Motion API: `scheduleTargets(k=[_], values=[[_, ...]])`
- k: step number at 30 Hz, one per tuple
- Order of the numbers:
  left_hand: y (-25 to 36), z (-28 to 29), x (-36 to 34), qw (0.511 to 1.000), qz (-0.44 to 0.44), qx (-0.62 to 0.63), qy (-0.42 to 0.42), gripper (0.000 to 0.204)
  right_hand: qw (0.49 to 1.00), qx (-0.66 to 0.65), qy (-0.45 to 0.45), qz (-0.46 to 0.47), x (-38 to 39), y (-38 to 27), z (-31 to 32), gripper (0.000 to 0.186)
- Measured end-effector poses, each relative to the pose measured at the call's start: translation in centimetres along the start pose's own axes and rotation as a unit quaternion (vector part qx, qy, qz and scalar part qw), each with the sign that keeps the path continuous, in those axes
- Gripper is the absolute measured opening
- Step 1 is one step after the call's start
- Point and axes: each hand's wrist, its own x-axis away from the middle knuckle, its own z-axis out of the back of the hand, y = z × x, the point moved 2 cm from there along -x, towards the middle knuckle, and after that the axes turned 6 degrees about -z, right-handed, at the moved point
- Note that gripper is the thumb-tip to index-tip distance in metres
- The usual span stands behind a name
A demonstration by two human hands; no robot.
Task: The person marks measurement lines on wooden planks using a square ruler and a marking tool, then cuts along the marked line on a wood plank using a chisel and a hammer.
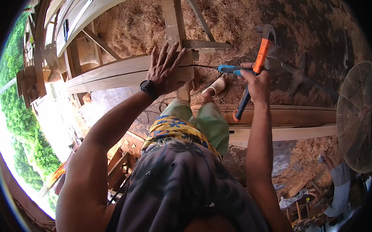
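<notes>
1. Wood first: I see my left hand pressed flat, fingers spread and released, on the end of a pale plank lying across a timber frame.
2. My right hand is clenched around an orange-and-black claw hammer, raised beside a blue-handled tool near the plank's end.
3. Risk, as I judge it: a swing could catch those spread fingers.
4. The plank could shift under 1 palm, since nothing else visibly pins it.

A: Light: daylight, strong from the left; lower-left edge blown out to white glare; centre evenly lit.

B: Quality: heavy fisheye bending at rim; black vignette corners; hammer head slightly blurred.
</notes>
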Motion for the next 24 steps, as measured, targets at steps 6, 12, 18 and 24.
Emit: scheduleTargets(k=[6, 12, 18, 24], values=[[-0.1, 0.0, 0.0, 1.000, 0.001, 0.002, 0.002, 0.109, 1.000, 0.008, 0.000, -0.002, -0.3, 0.6, -0.7, 0.024], [0.0, -0.2, 0.2, 1.000, 0.006, -0.001, -0.006, 0.108, 0.997, -0.064, 0.044, 0.012, 0.5, 2.2, -1.2, 0.024], [0.0, -0.4, 0.5, 1.000, 0.010, 0.007, 0.007, 0.107, 0.991, -0.100, 0.086, 0.008, 3.5, 3.0, -2.4, 0.022], [-0.3, -0.7, 0.2, 1.000, 0.013, 0.008, 0.021, 0.108, 0.979, -0.161, 0.116, -0.055, 8.4, 8.6, -4.4, 0.024]])
